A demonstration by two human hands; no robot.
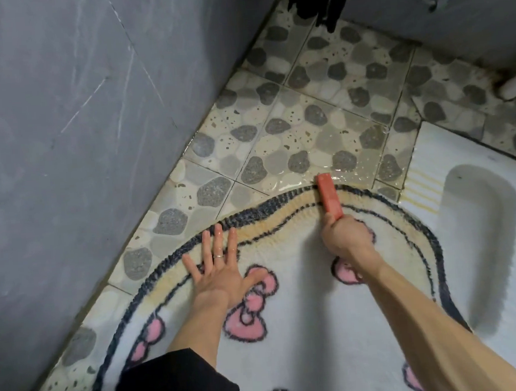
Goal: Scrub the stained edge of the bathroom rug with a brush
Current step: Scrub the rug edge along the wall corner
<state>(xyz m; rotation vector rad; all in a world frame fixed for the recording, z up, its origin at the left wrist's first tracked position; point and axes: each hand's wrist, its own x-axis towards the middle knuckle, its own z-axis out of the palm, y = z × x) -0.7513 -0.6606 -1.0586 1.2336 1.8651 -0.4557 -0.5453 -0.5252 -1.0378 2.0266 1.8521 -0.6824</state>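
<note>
The white shaggy bathroom rug with pink bows (321, 328) lies on the wet pebble-patterned tile floor (306, 124), its yellowed, dark-striped edge (282, 207) under the red rectangular brush (329, 195). The right hand (345, 235) grips the brush's near end. The left hand (222, 274) presses flat, fingers spread, on the border nearby. Hard strokes could bunch or slide the rug on slick tiles, and a wet grip may slip.

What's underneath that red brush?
The red brush, gripped by the right hand, lies across the stained edge of the rug, its tip over wet floor tiles. Its bristles and the strip of rug directly beneath are covered.
</note>
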